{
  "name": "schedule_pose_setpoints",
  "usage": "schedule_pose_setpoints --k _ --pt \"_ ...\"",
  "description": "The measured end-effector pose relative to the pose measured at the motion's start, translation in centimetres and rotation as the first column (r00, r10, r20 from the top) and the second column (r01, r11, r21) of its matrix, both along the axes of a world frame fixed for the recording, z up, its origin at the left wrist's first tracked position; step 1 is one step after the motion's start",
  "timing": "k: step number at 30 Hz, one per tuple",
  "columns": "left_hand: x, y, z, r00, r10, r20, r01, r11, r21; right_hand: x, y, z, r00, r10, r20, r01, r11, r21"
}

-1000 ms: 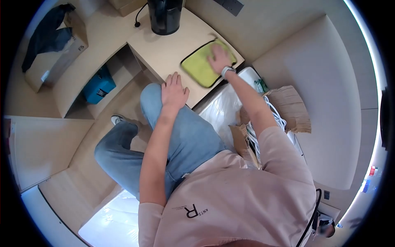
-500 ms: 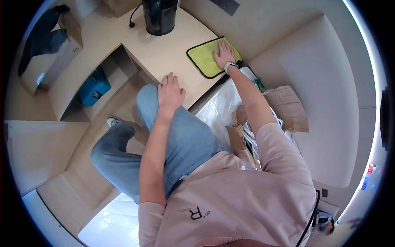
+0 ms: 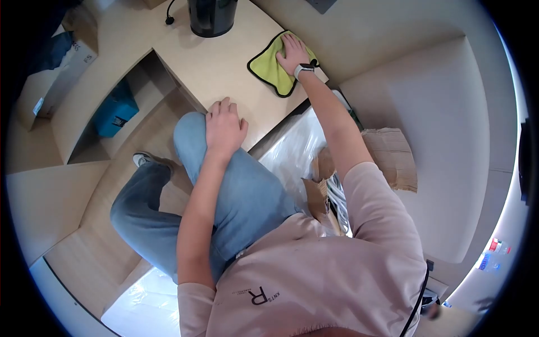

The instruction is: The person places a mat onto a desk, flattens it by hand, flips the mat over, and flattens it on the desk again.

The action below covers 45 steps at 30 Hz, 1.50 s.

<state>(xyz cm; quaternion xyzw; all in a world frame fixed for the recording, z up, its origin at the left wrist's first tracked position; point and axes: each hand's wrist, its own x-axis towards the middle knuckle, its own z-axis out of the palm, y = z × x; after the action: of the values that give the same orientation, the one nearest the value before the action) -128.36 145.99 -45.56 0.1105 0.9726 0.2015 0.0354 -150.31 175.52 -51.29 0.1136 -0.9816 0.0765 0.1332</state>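
A yellow-green cleaning cloth with black edging lies on the light wooden desk top, its outline wavy and its near edge rumpled. My right hand is spread flat on the cloth, pressing its far right part, with a watch on the wrist. Near the desk's front edge, my left hand rests beside my raised knee, fingers stretched onto the wood and holding nothing. A dark electric kettle stands farther back on the desk, cut by the top of the view.
Below the desk top, an open shelf holds a teal box. A cardboard box with dark fabric sits at the left. Torn cardboard, white cables and plastic wrapping lie by my right side, against a padded wall panel.
My right hand has slid the cloth away from the desk's near right edge, and the cloth has become rumpled. My left hand stays by the desk edge. The whole view has shifted slightly.
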Motion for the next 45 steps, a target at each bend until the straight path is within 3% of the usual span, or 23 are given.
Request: schedule_pose_setpoints --k 6,12,15,18,20,24,26,31,39,45 --pt "-0.3 0.4 0.0 1.000 0.005 -0.029 -0.004 1.000 0.022 -5.9 -2.1 -1.6 0.997 0.034 -0.072 -0.040 0.996 -0.076" --pt "-1.1 0.9 -0.2 0.999 0.029 -0.029 -0.029 1.000 0.012 -10.1 -3.9 -1.3 0.996 0.075 -0.054 -0.078 0.995 -0.057" --pt "-1.4 1.1 -0.4 0.999 0.037 -0.030 -0.037 0.999 0.002 -11.0 -4.5 -1.0 0.987 0.078 -0.140 -0.073 0.996 0.044" --pt "-1.6 1.2 -0.3 0.999 0.037 -0.013 -0.037 0.999 -0.004 -10.1 -5.4 0.8 0.981 0.045 -0.189 -0.022 0.992 0.120" --pt "-1.6 1.1 -0.4 0.999 0.023 -0.027 -0.023 1.000 -0.009 -9.9 -5.5 1.1 0.996 -0.087 -0.027 0.090 0.984 0.151" --pt "-1.3 0.8 -0.4 0.998 0.017 -0.061 -0.016 1.000 0.020 -8.3 -5.3 -0.4 0.995 -0.103 -0.015 0.103 0.995 0.010" --pt "-1.1 0.7 -0.5 0.996 0.007 -0.086 -0.004 0.999 0.035 -7.4 -5.1 -1.6 0.992 -0.066 -0.110 0.060 0.997 -0.054" --pt "-0.5 0.2 -0.3 0.992 -0.006 -0.125 0.012 0.999 0.048 -2.7 -5.5 -1.2 0.993 -0.113 0.036 0.115 0.993 -0.031" --pt "0.9 -1.9 -1.2 0.982 -0.010 -0.191 0.045 0.983 0.176 3.4 -1.2 0.1 0.992 -0.084 0.090 0.090 0.994 -0.064" --pt "1.3 -3.2 -0.1 0.991 0.008 -0.133 0.026 0.967 0.252 6.8 2.3 0.0 0.986 -0.119 0.118 0.129 0.988 -0.086"
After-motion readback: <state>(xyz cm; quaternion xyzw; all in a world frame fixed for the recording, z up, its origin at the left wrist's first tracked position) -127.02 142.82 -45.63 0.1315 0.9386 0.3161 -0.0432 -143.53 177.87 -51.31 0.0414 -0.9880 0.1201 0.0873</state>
